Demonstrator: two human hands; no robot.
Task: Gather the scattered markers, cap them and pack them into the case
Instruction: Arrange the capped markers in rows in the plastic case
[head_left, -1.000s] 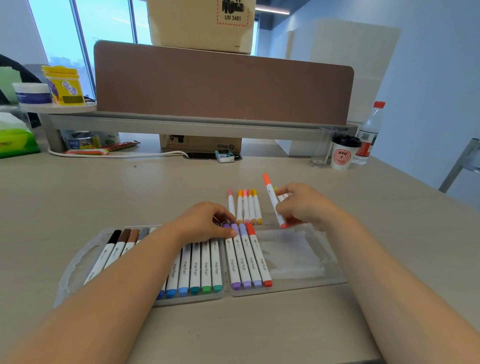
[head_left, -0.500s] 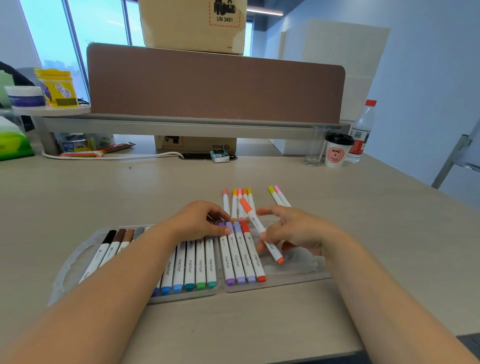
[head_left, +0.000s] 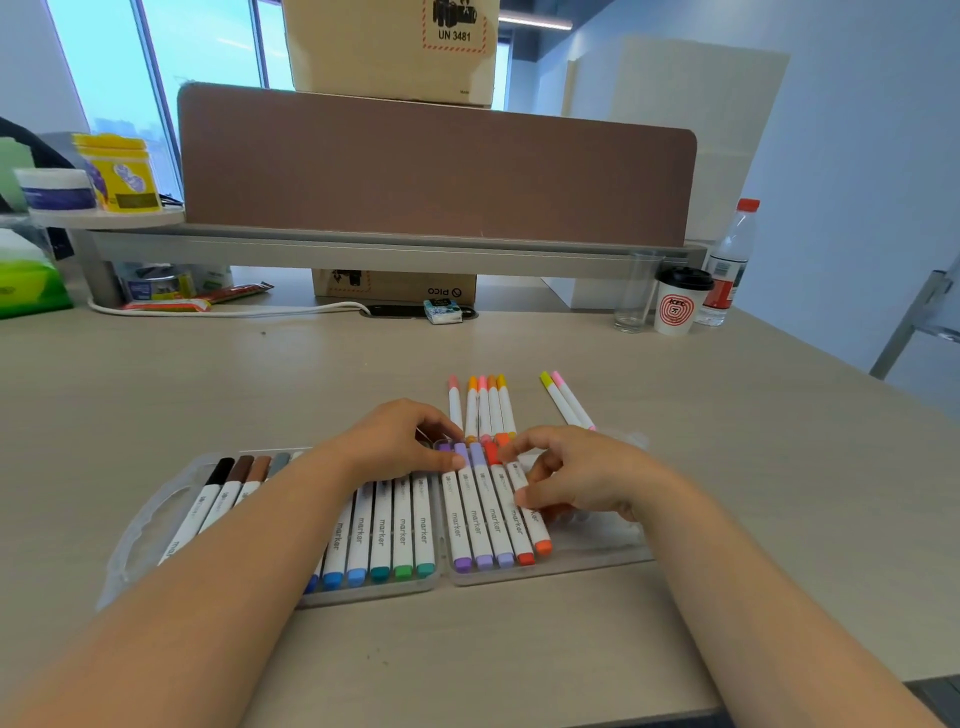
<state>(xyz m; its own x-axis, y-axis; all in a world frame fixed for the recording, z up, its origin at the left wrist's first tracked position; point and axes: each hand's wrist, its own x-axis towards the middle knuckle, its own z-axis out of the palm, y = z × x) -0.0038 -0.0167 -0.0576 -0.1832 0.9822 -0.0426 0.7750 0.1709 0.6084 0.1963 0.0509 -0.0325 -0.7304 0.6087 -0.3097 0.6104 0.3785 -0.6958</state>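
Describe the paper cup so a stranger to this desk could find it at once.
Follow the brown divider screen to its right end, where three containers stand on the desk. The paper cup is the middle one, between a clear glass and a water bottle. It alone is white with a black lid and red spiral logo.

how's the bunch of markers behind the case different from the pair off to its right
The bunch is five markers; the pair is two. The bunch lies straight, pointing away from the person; the pair lies slanted, far ends leaning left. The bunch's far caps are pink, orange and yellow; the pair's are yellow-green and pink. Both have white barrels and lie on the table, outside the case.
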